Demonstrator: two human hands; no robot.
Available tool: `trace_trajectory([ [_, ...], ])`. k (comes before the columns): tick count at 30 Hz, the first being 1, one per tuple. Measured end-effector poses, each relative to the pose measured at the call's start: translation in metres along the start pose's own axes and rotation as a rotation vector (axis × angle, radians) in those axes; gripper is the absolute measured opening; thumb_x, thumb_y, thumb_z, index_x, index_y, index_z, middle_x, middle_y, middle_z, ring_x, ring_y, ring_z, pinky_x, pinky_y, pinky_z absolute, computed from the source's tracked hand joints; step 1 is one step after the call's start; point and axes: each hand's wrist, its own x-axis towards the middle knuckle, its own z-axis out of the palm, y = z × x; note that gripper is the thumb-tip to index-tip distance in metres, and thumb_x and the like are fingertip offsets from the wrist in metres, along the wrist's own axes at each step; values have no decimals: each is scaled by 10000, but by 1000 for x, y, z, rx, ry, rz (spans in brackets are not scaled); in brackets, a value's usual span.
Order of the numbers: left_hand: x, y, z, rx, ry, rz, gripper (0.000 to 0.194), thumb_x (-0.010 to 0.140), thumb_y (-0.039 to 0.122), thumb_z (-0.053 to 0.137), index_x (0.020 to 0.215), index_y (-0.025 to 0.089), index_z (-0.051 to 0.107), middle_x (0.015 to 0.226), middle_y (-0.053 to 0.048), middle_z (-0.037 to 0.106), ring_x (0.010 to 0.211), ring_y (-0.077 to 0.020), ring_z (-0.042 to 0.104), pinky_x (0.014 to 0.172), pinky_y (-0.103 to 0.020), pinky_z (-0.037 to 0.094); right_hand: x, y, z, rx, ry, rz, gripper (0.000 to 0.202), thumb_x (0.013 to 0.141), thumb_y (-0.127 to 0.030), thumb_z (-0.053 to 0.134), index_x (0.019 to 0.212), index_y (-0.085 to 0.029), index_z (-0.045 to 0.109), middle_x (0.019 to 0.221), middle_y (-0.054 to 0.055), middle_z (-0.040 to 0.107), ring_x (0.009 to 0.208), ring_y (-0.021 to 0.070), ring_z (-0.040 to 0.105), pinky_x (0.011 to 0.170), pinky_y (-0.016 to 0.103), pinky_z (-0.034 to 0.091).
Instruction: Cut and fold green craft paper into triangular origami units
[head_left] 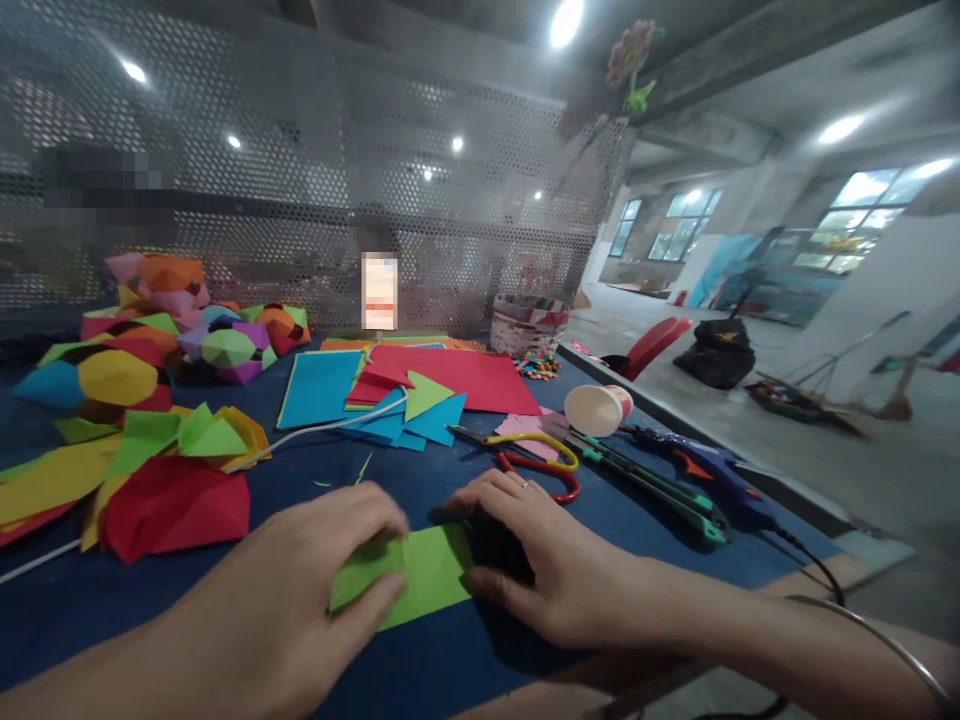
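Note:
A green piece of paper [439, 575] lies on the dark blue tabletop, its left part folded or lifted. My left hand [322, 560] holds that left part between thumb and fingers, slightly blurred. My right hand [540, 560] is curved at the paper's right edge, with thumb and fingers apart and the thumb tip touching the edge. Just beyond my right hand are scissors [576, 462] with yellow and red handles. Left of my left hand sits a folded red paper piece [180, 505].
Behind lie blue sheets [319, 390] and red sheets [480, 378]. Folded paper balls [120, 375] stand at the left. At the right are a paper cup [592, 410], a green cutter [652, 490] and a glue gun [705, 475]. A white cable [315, 428] crosses the table.

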Motion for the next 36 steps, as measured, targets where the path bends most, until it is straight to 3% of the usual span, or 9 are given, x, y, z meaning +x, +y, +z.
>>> trace_trajectory([
  [4, 49, 20, 2, -28, -310, -239, 328, 782, 362, 785, 1055, 233, 655, 1079, -31, 702, 1020, -282, 667, 793, -352, 481, 0, -5, -4, -84, -6, -1, 381, 850, -190, 696, 1221, -136, 630, 1193, 145, 642, 1083, 289, 605, 981, 493, 494],
  [9, 64, 18, 3, 22, -417, -362, 454, 647, 497, 868, 948, 251, 633, 902, -7, 678, 804, -281, 640, 585, -309, 314, 14, -9, -17, -162, -125, 13, 434, 828, -326, 819, 1176, -127, 652, 1151, 125, 648, 994, 251, 617, 876, 391, 506],
  [14, 60, 13, 5, -42, -392, -336, 395, 663, 451, 832, 927, 242, 624, 958, -14, 668, 882, -278, 624, 668, -320, 366, 29, -8, -20, -176, -208, 17, 309, 774, -333, 865, 939, -144, 684, 932, 34, 619, 791, 164, 547, 677, 274, 417],
  [17, 56, 14, 7, -100, -345, -317, 364, 655, 371, 799, 952, 228, 646, 1046, -43, 659, 984, -295, 609, 757, -343, 396, 25, -11, -13, -106, -146, -6, 212, 781, -240, 832, 864, -148, 660, 891, 18, 611, 774, 149, 541, 669, 254, 406],
  [22, 53, 16, 7, -298, -347, -352, 176, 685, 380, 666, 694, 208, 626, 747, -8, 653, 794, -250, 631, 644, -309, 391, 11, -10, -16, -51, 5, -15, 173, 807, -100, 724, 948, -172, 654, 929, 18, 685, 822, 160, 617, 725, 259, 468],
  [25, 51, 16, 1, -454, -354, -391, 323, 733, 492, 589, 815, 191, 674, 785, -31, 720, 766, -250, 685, 637, -311, 482, 9, 6, -32, -253, 182, 49, 140, 930, -174, 656, 1069, -170, 655, 1118, 96, 671, 1029, 231, 623, 924, 374, 469],
  [27, 50, 16, -2, -502, -328, -383, 392, 757, 527, 566, 903, 184, 686, 879, -55, 756, 807, -260, 711, 684, -336, 535, 10, 20, -43, -409, 205, 181, 189, 967, -137, 583, 1145, -150, 644, 1191, 142, 637, 1104, 264, 607, 985, 420, 432],
  [31, 44, 17, 0, -397, -186, -303, 251, 713, 379, 662, 894, 205, 671, 1055, -70, 725, 1021, -291, 658, 948, -429, 499, 14, 40, -50, -445, 134, 248, 162, 899, -74, 610, 1048, -117, 654, 1062, 151, 671, 1008, 268, 639, 900, 374, 441],
  [36, 40, 15, 9, -256, -148, -283, 517, 677, 303, 776, 1165, 195, 642, 1236, -118, 667, 1164, -330, 605, 1039, -491, 457, 17, 38, -44, -385, 144, 240, 471, 770, -25, 642, 1220, -147, 579, 1033, 99, 693, 985, 241, 636, 800, 301, 422],
])
